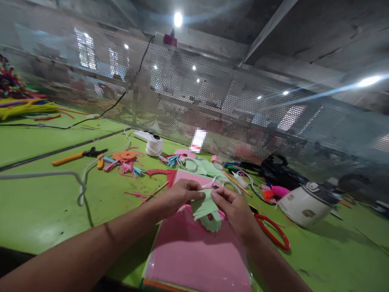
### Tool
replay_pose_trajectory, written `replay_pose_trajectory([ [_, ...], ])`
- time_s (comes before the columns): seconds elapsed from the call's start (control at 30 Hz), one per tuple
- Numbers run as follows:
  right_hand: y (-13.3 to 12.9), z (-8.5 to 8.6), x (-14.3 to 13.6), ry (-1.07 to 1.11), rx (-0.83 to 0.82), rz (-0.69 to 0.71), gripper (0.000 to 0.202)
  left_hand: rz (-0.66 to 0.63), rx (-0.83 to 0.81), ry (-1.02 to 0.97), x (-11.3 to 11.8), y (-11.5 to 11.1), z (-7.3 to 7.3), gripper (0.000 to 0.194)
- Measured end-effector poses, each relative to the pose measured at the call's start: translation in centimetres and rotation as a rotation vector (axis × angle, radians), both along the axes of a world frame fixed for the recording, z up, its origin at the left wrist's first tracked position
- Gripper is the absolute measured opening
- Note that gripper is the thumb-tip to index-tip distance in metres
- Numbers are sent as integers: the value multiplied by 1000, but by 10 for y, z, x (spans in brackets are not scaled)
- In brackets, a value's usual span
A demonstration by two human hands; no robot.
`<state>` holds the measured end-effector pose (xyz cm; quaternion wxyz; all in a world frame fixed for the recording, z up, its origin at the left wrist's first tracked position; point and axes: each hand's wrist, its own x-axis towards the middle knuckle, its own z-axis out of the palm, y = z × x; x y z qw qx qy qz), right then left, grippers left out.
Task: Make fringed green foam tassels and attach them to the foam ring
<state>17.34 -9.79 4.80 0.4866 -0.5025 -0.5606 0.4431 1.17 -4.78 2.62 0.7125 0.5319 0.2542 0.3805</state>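
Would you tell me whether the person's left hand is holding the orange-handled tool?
No, the orange-handled tool lies on the green table, while the left hand holds pale green paper between its fingers.

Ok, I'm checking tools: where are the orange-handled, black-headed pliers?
The pliers lie on the green table at the head view's left, left of the orange, scalloped, paper-like piece.
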Motion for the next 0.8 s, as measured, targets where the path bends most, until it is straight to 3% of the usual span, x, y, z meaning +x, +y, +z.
replay_pose_trajectory([
  [0.23,-6,-3,-7,330,-31,19,27,5,11,-38,1,0,0,23],
  [0.37,-5,-1,-5,341,15,-51,40,32,24,-22,2,0,2,24],
  [0.53,-8,-3,-4,219,-26,-4,23,-24,36,0,2,-1,1,23],
  [0.8,-13,-9,-4,121,-16,-19,22,-97,136,88,-9,8,4,16],
])
